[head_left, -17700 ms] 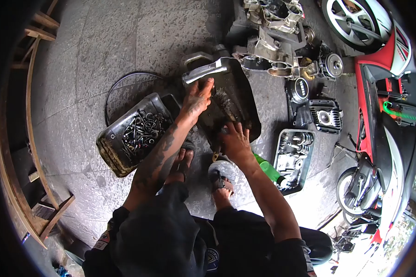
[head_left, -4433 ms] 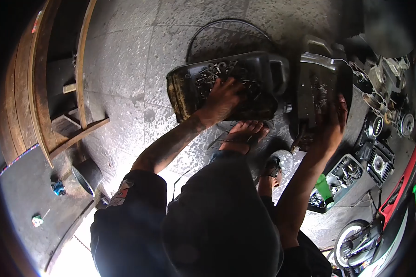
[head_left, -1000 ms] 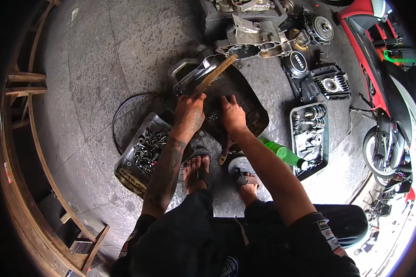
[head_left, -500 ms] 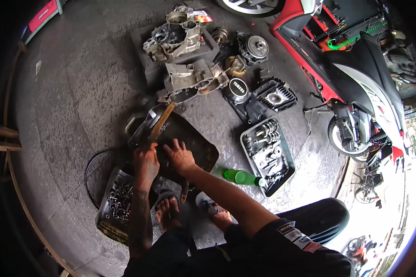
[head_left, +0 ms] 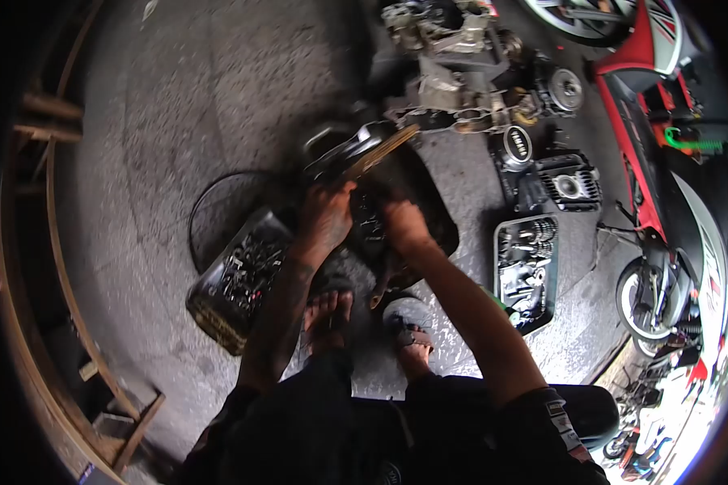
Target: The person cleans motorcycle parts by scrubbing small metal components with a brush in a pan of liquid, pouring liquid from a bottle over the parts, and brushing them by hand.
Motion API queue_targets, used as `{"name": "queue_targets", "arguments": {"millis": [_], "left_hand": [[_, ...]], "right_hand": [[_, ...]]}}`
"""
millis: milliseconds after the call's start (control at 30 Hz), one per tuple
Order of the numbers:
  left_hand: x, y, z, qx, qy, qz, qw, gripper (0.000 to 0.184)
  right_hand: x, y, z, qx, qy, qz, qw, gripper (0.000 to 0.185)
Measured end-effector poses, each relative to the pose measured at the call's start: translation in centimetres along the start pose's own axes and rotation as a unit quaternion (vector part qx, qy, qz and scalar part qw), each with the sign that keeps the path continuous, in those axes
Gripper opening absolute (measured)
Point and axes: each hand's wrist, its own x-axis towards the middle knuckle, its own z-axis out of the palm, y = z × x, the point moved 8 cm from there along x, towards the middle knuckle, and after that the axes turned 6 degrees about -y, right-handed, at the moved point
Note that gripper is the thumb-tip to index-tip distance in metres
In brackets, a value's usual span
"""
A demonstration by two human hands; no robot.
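Observation:
My left hand is closed, fingers curled at the lower end of a wooden stick. What it grips is hidden, so I cannot tell whether it is the stick or the dark, shiny metal part beside it. My right hand reaches into a dark, oily pan; its fingers are blurred and partly hidden. Small metal pieces lie in the pan between my hands. A brown handle-like piece sticks out at the pan's near edge.
A tray of bolts stands at left, and another tray holds gears. Engine cases, a Yamaha cover and a finned cylinder part lie beyond. A red-and-white motorcycle is at right. My sandalled feet are near the pan.
The view has turned, shifting the scene rightward. My right hand's spread fingers have gone down into the pan and blurred. My left hand stays by the stick's lower end.

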Motion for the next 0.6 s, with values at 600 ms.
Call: {"name": "queue_targets", "arguments": {"millis": [600], "left_hand": [[0.6,1.5,-1.0,0.053,0.022,0.019,0.998,0.017]], "right_hand": [[-1.9,-3.6,-0.7,0.039,0.087,-0.038,0.995,0.06]]}}
